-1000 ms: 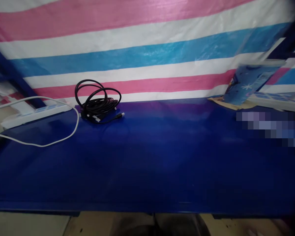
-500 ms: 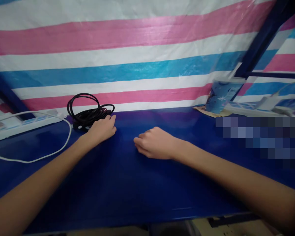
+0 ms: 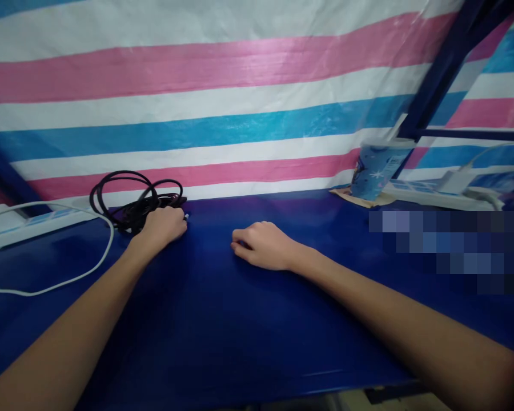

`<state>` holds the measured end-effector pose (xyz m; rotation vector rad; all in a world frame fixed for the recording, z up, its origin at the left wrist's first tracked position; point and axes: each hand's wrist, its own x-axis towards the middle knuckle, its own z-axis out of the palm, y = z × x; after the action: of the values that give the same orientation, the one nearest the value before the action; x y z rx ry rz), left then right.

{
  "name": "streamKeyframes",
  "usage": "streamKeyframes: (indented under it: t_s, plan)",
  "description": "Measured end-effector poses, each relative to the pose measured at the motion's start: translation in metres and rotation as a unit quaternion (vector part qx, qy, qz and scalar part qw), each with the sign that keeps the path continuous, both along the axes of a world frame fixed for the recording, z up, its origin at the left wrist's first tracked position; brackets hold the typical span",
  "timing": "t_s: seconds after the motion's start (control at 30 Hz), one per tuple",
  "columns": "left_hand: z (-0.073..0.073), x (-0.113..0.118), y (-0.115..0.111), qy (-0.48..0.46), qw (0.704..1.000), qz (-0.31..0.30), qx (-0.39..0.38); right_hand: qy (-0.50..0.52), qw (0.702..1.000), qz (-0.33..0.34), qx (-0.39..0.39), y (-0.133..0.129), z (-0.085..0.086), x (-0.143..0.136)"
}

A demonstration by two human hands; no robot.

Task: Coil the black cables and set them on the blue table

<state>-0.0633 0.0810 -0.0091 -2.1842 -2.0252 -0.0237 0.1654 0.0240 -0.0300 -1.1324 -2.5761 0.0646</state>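
In the head view, the left hand point(image 3: 165, 224) lies left of the middle of the frame, back upward, on the near right side of a tangled bundle of black cables point(image 3: 133, 214). Its fingers bend down out of sight, so I cannot tell whether they grip any of the cables. A pale connector tip point(image 3: 187, 217) shows just beside its knuckles. Two loops of the bundle stand up behind the hand, against the foot of a pink, white and blue striped sheet point(image 3: 223, 74).

The right hand point(image 3: 263, 245) is near the centre of the frame, well apart from the cables, over the dark blue table point(image 3: 240, 325). Its fingers curl loosely with a narrow gap, and nothing shows in them.

At the left edge, a white cord point(image 3: 112, 231) curves in front of a white power strip point(image 3: 38, 225). Right of centre, towards the back, a blue patterned cup point(image 3: 374, 174) with a white straw point(image 3: 397, 127) stands on a tan sheet of paper point(image 3: 384, 199). Another power strip point(image 3: 428, 196) lies beside it, carrying a white plug point(image 3: 454, 181). Below that, a pixelated patch hides the detail.
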Motion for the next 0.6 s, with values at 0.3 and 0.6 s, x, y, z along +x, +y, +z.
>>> streamKeyframes:
  t_s: [0.3, 0.6]
  plan:
    - [0.024, 0.094, -0.054, -0.834, 0.487, -0.245, 0.085, 0.462, 0.812, 0.146, -0.326, -0.018, -0.002, -0.027]
    - [0.037, 0.056, -0.056, -0.688, 0.68, -0.241, 0.083, 0.408, 0.902, -0.052, -0.129, 0.004, 0.027, 0.009]
